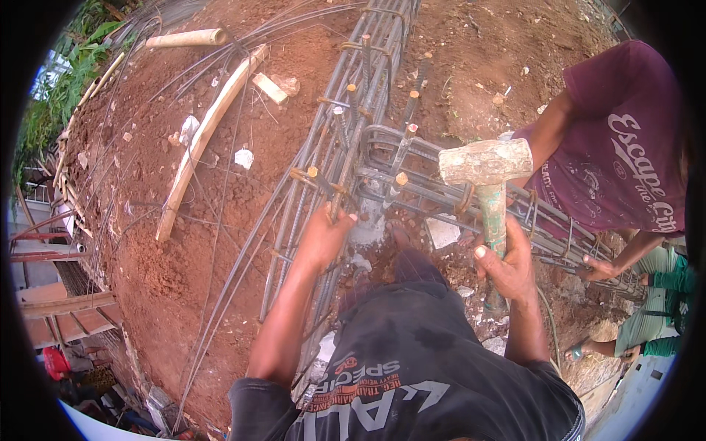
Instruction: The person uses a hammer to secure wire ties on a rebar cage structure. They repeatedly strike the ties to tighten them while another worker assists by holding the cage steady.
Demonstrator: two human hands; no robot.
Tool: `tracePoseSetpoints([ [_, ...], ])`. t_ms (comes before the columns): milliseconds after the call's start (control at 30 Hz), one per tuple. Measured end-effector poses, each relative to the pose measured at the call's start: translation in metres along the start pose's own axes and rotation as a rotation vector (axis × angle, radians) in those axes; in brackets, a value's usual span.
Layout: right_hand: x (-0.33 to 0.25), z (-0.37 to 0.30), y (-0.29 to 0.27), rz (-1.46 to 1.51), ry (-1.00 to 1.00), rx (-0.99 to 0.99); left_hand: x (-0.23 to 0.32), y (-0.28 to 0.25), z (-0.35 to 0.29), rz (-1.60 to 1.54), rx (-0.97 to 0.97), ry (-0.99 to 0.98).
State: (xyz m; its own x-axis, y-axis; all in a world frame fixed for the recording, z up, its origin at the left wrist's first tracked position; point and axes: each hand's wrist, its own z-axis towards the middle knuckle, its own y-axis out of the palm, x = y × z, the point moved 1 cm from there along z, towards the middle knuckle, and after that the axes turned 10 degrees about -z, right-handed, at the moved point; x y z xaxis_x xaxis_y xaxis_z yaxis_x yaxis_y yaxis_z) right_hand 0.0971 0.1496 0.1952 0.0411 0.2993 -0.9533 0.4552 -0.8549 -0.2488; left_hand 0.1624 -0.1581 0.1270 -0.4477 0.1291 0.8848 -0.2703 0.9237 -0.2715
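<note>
Two hands are engaged: the right hand (507, 266) is clenched around the upright green-handled stone-headed mallet (488, 176), while the left hand (323, 237) is wrapped on the grey steel rebar cage (368, 132), leftward of the mallet's head.

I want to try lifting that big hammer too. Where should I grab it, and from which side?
Grab the hammer by its green handle, low down, away from the heavy block head. It stands upright with the head on top, so come from the side and wrap around, as the right hand does. The head looks too wide and rough to grip, and steel bars crowd its far side.
</note>
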Motion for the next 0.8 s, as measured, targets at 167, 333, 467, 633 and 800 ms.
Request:
tracePoseSetpoints([
  [167,-0.031,0.034,-0.019,-0.152,-0.153,0.055,-0.007,0.001,0.002,-0.083,0.031,-0.06],
  [333,-0.056,0.041,0.005,-0.346,-0.316,0.29,-0.005,0.003,-0.001,-0.081,0.021,-0.018],
  [467,-0.047,0.058,0.036,-0.824,0.001,0.116,-0.002,0.002,-0.002,-0.103,-0.006,-0.057],
  [633,-0.045,0.06,0.045,-0.64,0.134,-0.028,-0.001,0.0,-0.004,-0.132,-0.058,-0.003],
  [800,-0.079,0.05,0.028,-0.541,-0.189,0.36,0.001,-0.002,-0.002,-0.07,-0.101,0.048],
])
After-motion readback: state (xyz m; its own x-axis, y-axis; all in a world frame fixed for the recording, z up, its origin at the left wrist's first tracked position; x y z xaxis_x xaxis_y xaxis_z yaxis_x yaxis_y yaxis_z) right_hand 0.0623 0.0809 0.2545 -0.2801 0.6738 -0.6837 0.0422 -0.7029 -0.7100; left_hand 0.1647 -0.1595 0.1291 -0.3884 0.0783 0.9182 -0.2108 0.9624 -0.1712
